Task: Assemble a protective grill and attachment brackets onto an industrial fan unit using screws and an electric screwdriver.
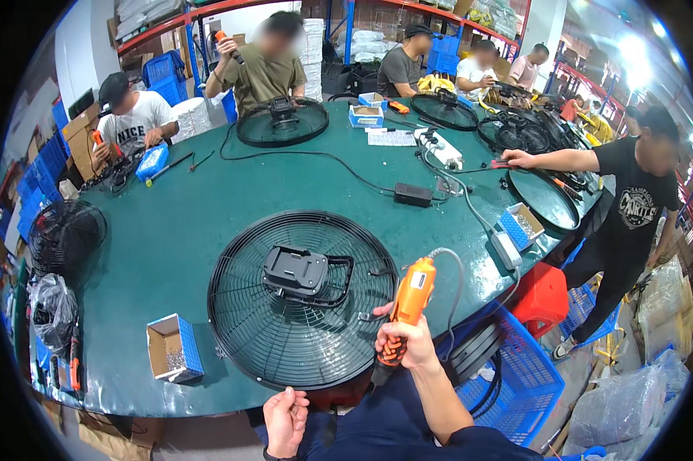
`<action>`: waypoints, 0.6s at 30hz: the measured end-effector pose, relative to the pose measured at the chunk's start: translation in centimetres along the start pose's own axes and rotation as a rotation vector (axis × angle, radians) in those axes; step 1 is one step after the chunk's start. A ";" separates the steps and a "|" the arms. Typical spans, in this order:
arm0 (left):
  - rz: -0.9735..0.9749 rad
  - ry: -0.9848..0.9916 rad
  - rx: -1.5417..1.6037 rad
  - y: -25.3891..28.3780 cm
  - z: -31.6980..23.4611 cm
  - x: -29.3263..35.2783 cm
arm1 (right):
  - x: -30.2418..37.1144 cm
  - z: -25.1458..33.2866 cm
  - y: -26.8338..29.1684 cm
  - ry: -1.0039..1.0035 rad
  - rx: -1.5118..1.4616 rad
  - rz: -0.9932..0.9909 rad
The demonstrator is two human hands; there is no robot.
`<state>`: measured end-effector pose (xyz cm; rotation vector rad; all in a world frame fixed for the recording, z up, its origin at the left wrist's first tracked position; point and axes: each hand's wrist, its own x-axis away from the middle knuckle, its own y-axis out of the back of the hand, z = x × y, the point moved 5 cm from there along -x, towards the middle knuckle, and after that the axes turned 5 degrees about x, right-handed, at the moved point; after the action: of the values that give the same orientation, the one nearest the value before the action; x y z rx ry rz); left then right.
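A round black wire fan guard (pixel 243 338) lies on the green table in front of me, with a black plastic motor housing (pixel 294 270) and a handle-like bracket on top at its middle. My right hand (pixel 417 344) is wrapped round an orange corded electric screwdriver (pixel 414 290), held over the guard's right edge with its tip pointing down. Just off the guard's near rim, my left hand (pixel 283 422) has its fingers curled and thumb pressed to them; whatever they hold, if anything, is too small to tell.
An open blue carton (pixel 175 349) of small screws stands left of the guard; another screw carton (pixel 520 225) is at the right. A blue crate (pixel 527 380) and red stool (pixel 541 298) are beside me. Cords, a black adapter (pixel 413 194) and other fans lie across the table, with several people around it.
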<state>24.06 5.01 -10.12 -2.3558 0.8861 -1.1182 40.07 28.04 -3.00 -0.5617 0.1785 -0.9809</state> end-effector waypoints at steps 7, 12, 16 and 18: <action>0.038 -0.186 0.070 -0.2 -1.7 -1.4 | 0.3 -1.6 -0.9 0.097 0.084 0.063; 0.046 -0.153 0.072 -0.2 -1.7 -1.1 | 0.6 -1.7 -0.5 0.186 0.104 0.064; 0.090 -0.132 0.139 -1.4 -1.8 0.0 | 0.9 -1.9 -0.7 0.177 0.108 0.060; 0.113 -0.114 0.143 -1.5 -1.3 0.1 | 1.0 -2.1 -0.6 0.192 0.107 0.058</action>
<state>23.67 5.90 -8.45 -2.2006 0.8577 -0.9600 39.37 26.23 -4.32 -0.3617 0.3101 -0.9815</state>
